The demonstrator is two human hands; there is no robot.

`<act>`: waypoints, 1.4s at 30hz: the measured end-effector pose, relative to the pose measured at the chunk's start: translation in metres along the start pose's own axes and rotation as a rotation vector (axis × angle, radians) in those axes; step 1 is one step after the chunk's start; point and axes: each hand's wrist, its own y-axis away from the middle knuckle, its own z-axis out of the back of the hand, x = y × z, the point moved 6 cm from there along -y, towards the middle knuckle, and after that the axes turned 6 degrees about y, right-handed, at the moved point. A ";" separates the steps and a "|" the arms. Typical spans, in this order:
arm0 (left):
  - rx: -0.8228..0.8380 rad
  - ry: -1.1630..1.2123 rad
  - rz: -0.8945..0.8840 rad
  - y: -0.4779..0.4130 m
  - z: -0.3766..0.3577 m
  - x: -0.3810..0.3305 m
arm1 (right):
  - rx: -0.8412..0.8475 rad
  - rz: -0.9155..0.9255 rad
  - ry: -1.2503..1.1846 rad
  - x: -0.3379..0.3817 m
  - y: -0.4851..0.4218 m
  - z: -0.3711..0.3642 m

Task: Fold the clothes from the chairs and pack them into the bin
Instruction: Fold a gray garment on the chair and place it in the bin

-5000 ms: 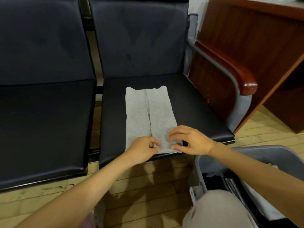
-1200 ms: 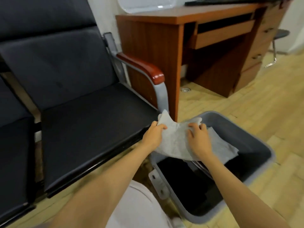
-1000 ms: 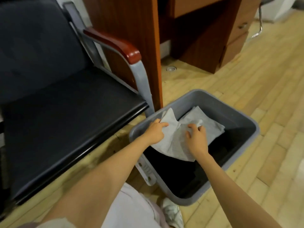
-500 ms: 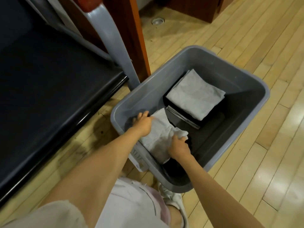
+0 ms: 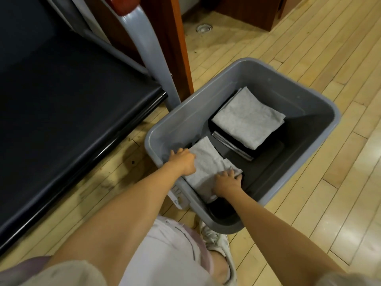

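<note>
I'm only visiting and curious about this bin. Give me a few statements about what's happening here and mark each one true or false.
1. The left hand and the right hand both touch a grey cloth inside the bin. True.
2. The bin stands on the seat. False: it stands on the wooden floor, beside the chair.
3. A second folded grey cloth lies on top of a dark stack at the far side of the bin. True.
4. The bin is red. False: it is grey.
</note>
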 end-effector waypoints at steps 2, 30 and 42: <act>0.044 -0.045 -0.005 0.009 -0.003 -0.005 | -0.131 0.023 -0.029 -0.002 0.012 0.021; -0.503 0.054 -0.266 0.020 0.093 -0.070 | -0.756 -0.362 -0.259 -0.119 0.076 0.079; -0.472 0.079 -0.273 -0.025 0.084 -0.089 | -0.767 -0.368 -0.174 -0.145 0.055 0.097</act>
